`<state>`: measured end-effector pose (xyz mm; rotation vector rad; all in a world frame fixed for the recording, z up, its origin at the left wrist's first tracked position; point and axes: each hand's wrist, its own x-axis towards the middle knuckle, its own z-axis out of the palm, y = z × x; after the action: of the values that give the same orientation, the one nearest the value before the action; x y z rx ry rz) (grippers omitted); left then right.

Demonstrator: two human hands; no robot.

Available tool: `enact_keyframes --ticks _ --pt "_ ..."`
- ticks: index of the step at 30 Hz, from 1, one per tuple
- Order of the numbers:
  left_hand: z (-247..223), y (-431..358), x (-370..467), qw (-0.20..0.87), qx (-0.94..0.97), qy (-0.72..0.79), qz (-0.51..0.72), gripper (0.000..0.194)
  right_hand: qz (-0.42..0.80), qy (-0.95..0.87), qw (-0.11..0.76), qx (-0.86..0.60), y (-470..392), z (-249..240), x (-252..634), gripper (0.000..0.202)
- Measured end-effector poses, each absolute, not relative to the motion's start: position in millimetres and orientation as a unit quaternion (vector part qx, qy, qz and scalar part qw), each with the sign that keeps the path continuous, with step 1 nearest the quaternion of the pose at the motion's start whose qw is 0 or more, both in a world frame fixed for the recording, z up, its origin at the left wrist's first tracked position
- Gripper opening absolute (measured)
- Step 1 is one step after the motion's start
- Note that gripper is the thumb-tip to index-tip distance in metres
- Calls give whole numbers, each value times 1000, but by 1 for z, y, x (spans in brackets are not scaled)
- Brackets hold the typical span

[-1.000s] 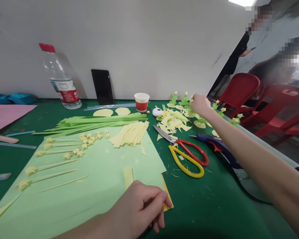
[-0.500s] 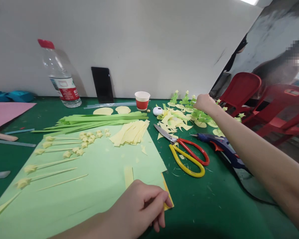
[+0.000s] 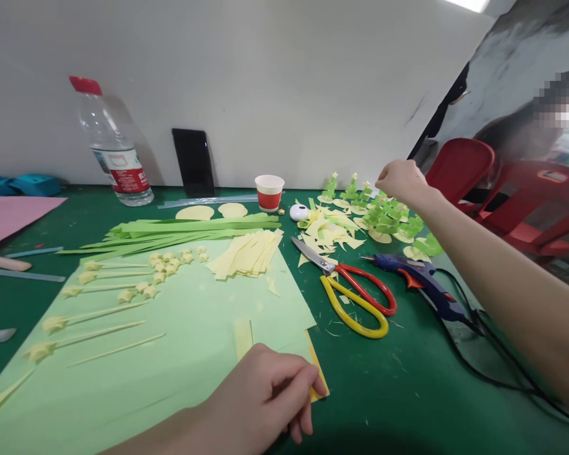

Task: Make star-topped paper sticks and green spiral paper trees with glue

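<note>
My left hand (image 3: pixel 277 395) rests over the lower right edge of a light green sheet (image 3: pixel 184 354), its fingers loosely curled with nothing seen in them. A pale yellow strip (image 3: pixel 243 338) lies just behind it. My right hand (image 3: pixel 401 180) hovers at the back right in a pinch over small green paper plants (image 3: pixel 384 215) on pale round bases; its fingertips and anything between them are hidden. Several yellow paper stars (image 3: pixel 168 262) and thin star-topped stems (image 3: pixel 104 311) lie on the sheet, beside a fan of yellow strips (image 3: pixel 249 253). Long green strips (image 3: pixel 184 230) lie behind.
Open scissors (image 3: pixel 351 284) and a blue glue gun (image 3: pixel 422 281) with a black cable lie on the right. At the back stand a bottle (image 3: pixel 123 167), a black phone (image 3: pixel 193 163) and a paper cup (image 3: pixel 269 193). Yellow scraps (image 3: pixel 329 230) lie near the plants. Red chairs (image 3: pixel 535 202) are beyond.
My right hand has moved slightly right and up, and my right forearm has shifted right, uncovering more of the glue gun's cable. My left hand stays in place.
</note>
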<state>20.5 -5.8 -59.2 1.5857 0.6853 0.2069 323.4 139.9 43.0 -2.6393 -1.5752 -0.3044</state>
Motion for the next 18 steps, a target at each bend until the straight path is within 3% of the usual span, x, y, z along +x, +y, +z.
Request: enact_keyframes --ticks 9,18 --pt "-57 -7 22 647 690 309 91 43 -105 -511 -60 -851 134 48 329 29" --pt "-59 -4 22 653 688 305 86 42 -82 -539 -69 -836 135 39 329 28"
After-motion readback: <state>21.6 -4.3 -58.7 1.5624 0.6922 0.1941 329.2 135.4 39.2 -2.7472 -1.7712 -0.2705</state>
